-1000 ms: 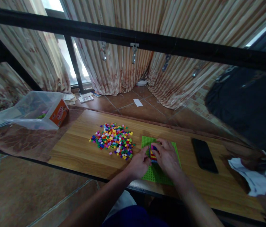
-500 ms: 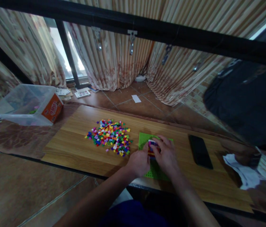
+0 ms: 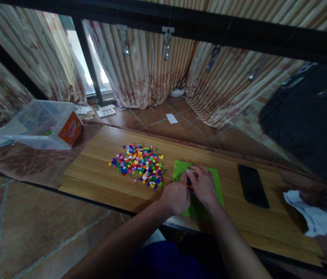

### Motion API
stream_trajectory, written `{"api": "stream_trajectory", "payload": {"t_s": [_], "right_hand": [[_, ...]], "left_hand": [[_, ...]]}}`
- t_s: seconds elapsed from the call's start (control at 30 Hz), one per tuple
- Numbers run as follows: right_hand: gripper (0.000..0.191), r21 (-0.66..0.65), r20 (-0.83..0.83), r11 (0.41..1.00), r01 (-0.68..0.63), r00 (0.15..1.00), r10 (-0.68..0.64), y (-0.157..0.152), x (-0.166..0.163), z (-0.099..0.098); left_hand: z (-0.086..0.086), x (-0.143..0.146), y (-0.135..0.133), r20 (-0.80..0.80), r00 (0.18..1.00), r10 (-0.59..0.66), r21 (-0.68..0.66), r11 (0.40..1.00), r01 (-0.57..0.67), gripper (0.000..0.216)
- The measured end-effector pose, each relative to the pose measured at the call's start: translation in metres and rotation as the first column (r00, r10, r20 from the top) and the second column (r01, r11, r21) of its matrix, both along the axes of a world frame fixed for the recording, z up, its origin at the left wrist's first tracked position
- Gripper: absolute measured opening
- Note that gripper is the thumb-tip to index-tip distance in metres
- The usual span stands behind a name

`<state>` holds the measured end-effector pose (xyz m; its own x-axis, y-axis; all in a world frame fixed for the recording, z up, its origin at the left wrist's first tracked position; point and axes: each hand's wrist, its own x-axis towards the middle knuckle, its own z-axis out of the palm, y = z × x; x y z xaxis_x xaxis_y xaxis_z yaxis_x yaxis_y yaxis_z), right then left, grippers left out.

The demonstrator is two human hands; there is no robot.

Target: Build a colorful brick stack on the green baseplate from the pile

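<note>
A green studded baseplate (image 3: 196, 211) lies on the wooden board, with a small multicoloured toy brick build (image 3: 190, 186) on it, mostly covered by my hands. My left hand (image 3: 175, 198) is closed at the build's left side, thumb and forefinger pressed against it. From the right, my right hand (image 3: 204, 186) curls over the build's top and right edge, its fingers bent round it. Whether a single loose brick sits between the fingertips is hidden. Left of the baseplate spreads a heap of small loose toy bricks (image 3: 141, 164) in many colours.
A black phone (image 3: 253, 186) lies right of the baseplate, and crumpled white paper (image 3: 308, 213) is farther right. At the far left stands a clear plastic bin (image 3: 44, 139) with an orange label. A dark metal bar (image 3: 195, 33) crosses above the board.
The whole view has shifted slightly to the right. My right hand has drawn in closer to my left over the brick build, covering more of it.
</note>
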<state>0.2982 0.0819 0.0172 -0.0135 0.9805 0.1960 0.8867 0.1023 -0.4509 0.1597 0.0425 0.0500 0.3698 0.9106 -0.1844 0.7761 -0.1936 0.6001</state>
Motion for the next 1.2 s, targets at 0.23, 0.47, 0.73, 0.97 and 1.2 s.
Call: {"api": "stream_trajectory", "payload": {"t_s": [0.23, 0.47, 0.73, 0.97, 1.2], "right_hand": [[0.034, 0.041, -0.101, 0.995, -0.086, 0.991, 0.09, 0.01, 0.004, -0.004], [0.036, 0.035, -0.161, 0.997, -0.071, 0.984, 0.075, 0.014, 0.002, 0.004], [0.054, 0.159, -0.307, 0.975, 0.158, 0.946, -0.103, -0.009, 0.053, 0.027], [0.051, 0.116, -0.216, 0.978, 0.176, 0.965, -0.148, -0.052, 0.098, -0.014], [0.048, 0.268, -0.127, 0.945, 0.187, 0.979, -0.158, -0.06, 0.103, -0.034]], "left_hand": [[-0.001, 0.003, 0.002, -0.024, 1.0, 0.009, -0.001, 1.0, -0.009, 0.058], [-0.006, 0.0, -0.003, 0.017, 1.0, 0.012, 0.009, 1.0, -0.012, 0.057], [0.0, -0.031, -0.032, 0.156, 0.986, 0.056, -0.065, 0.997, -0.046, 0.06], [-0.001, -0.083, -0.06, 0.257, 0.949, 0.184, -0.066, 0.983, -0.173, 0.038], [-0.012, -0.12, -0.052, 0.174, 0.913, 0.368, 0.134, 0.91, -0.392, 0.025]]}}
